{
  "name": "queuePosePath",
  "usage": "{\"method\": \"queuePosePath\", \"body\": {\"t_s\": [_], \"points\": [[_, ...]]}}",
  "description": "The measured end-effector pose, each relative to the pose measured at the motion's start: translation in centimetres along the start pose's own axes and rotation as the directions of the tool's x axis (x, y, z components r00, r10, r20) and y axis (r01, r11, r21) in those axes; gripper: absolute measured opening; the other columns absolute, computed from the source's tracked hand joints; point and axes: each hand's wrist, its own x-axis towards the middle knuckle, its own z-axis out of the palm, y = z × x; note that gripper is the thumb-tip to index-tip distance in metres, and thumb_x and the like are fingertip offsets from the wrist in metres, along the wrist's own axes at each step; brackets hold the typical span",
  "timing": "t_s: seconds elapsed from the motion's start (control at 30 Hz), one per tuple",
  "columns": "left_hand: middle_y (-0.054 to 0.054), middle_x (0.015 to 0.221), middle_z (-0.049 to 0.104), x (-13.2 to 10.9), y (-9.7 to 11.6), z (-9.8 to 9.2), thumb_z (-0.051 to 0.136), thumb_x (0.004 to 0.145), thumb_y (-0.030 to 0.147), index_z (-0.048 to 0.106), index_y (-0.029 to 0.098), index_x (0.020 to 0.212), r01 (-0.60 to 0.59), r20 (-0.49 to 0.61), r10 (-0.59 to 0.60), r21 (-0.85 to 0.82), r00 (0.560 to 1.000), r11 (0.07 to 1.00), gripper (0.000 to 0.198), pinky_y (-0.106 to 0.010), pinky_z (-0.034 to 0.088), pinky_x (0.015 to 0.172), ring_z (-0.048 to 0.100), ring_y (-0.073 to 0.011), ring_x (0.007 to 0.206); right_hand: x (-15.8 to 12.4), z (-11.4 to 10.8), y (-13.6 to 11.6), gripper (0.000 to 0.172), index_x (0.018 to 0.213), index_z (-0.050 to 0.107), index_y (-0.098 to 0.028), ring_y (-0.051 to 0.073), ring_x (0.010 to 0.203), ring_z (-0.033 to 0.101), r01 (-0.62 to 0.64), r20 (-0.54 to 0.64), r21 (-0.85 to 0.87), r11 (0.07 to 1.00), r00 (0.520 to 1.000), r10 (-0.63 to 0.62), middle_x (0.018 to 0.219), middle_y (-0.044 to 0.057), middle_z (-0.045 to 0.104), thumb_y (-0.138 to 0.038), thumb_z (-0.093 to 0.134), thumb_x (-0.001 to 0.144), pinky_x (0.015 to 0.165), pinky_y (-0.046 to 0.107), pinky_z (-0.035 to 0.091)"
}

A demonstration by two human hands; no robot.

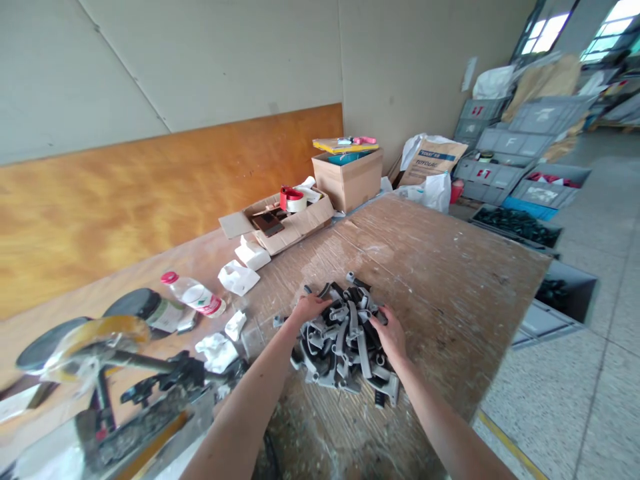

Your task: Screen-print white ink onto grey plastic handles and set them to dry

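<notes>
A heap of grey and black plastic handle-like parts [345, 340] lies on the wooden table in front of me; their exact kind is hard to make out. On the heap's left side rests my left hand [310, 309], its fingers stretched over the upper parts. My right hand [391, 333] touches the right side, thumb and forefinger apart against the grey pieces. Both hands are open around the heap, and some fingertips are hidden among the parts.
Left of the heap are crumpled white tissues [217, 351], a plastic bottle [195, 293] and a clamp-like metal device [150, 373]. Behind stand an open carton with tape [300, 230] and a taller box [350, 180]. Grey crates [505, 143] are stacked beyond the table's right edge.
</notes>
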Motion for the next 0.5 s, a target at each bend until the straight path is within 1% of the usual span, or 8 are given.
{"method": "queuePosePath", "body": {"t_s": [0.1, 0.17, 0.23, 0.3, 0.37, 0.43, 0.5], "points": [[-0.004, 0.058, 0.058, -2.9, -0.6, -0.4, 0.045, 0.083, 0.066, 0.064, 0.021, 0.047, -0.023, 0.018, 0.023, 0.003, 1.0, 1.0, 0.06, -0.031, 0.044, 0.073, 0.058, -0.0196, 0.066, -2.7, 1.4, 0.1, 0.047, 0.117, 0.064, -0.021, 0.031, 0.123, 0.053, -0.007, -0.008, 0.031, 0.999, 1.0, 0.007, 0.131, 0.011, 0.06, -0.049, 0.056, 0.08, 0.106, 0.046, 0.037], [-0.004, 0.057, 0.058, -5.0, -0.9, -0.8, 0.044, 0.084, 0.065, 0.063, 0.021, 0.046, -0.057, 0.015, 0.057, -0.004, 0.998, 0.998, 0.061, -0.03, 0.043, 0.068, 0.056, -0.0181, 0.062, -4.6, 2.3, 0.3, 0.049, 0.117, 0.063, -0.018, 0.032, 0.126, 0.05, -0.013, -0.016, 0.034, 0.999, 1.0, 0.013, 0.133, 0.014, 0.058, -0.049, 0.055, 0.08, 0.108, 0.047, 0.035], [-0.005, 0.061, 0.061, -6.9, -0.8, -1.1, 0.041, 0.086, 0.064, 0.065, 0.021, 0.05, -0.095, 0.008, 0.095, -0.008, 0.995, 0.995, 0.061, -0.03, 0.044, 0.068, 0.056, -0.0183, 0.062, -6.5, 3.0, 0.5, 0.051, 0.117, 0.062, -0.016, 0.034, 0.127, 0.048, -0.009, -0.03, 0.028, 1.0, 1.0, 0.01, 0.134, 0.017, 0.056, -0.05, 0.054, 0.08, 0.108, 0.049, 0.034], [-0.006, 0.063, 0.064, -8.6, -0.6, -1.1, 0.037, 0.089, 0.062, 0.068, 0.021, 0.055, -0.133, 0.006, 0.134, -0.01, 0.991, 0.991, 0.061, -0.031, 0.045, 0.071, 0.058, -0.0194, 0.065, -8.3, 3.6, 0.7, 0.054, 0.118, 0.061, -0.013, 0.036, 0.128, 0.046, 0.001, -0.069, 0.013, 1.0, 0.998, 0.0, 0.134, 0.021, 0.054, -0.052, 0.053, 0.081, 0.109, 0.05, 0.033], [-0.007, 0.067, 0.068, -9.8, -0.1, -0.8, 0.037, 0.091, 0.059, 0.072, 0.021, 0.063, -0.172, -0.003, 0.172, -0.01, 0.985, 0.985, 0.058, -0.034, 0.046, 0.08, 0.061, -0.0212, 0.073, -9.9, 3.9, 1.0, 0.056, 0.119, 0.059, -0.012, 0.036, 0.126, 0.047, 0.019, -0.098, -0.002, 1.0, 0.995, -0.019, 0.132, 0.022, 0.054, -0.054, 0.051, 0.082, 0.108, 0.051, 0.034], [-0.009, 0.077, 0.072, -10.6, 0.5, -0.2, 0.039, 0.091, 0.057, 0.075, 0.022, 0.075, -0.196, -0.029, 0.196, -0.006, 0.98, 0.981, 0.052, -0.037, 0.045, 0.092, 0.064, -0.0236, 0.086, -11.0, 3.9, 1.4, 0.057, 0.121, 0.057, -0.012, 0.036, 0.124, 0.049, 0.037, -0.1, -0.01, 0.999, 0.994, -0.038, 0.13, 0.022, 0.055, -0.055, 0.049, 0.084, 0.107, 0.052, 0.035], [-0.011, 0.092, 0.074, -11.2, 1.2, 0.4, 0.039, 0.093, 0.053, 0.076, 0.022, 0.087, -0.191, -0.075, 0.19, -0.002, 0.979, 0.982, 0.049, -0.041, 0.042, 0.101, 0.063, -0.0257, 0.101, -11.3, 3.5, 1.9, 0.055, 0.121, 0.057, -0.014, 0.035, 0.123, 0.05, 0.05, -0.079, -0.017, 0.999, 0.996, -0.051, 0.129, 0.021, 0.056, -0.054, 0.048, 0.084, 0.106, 0.052, 0.037]]}}
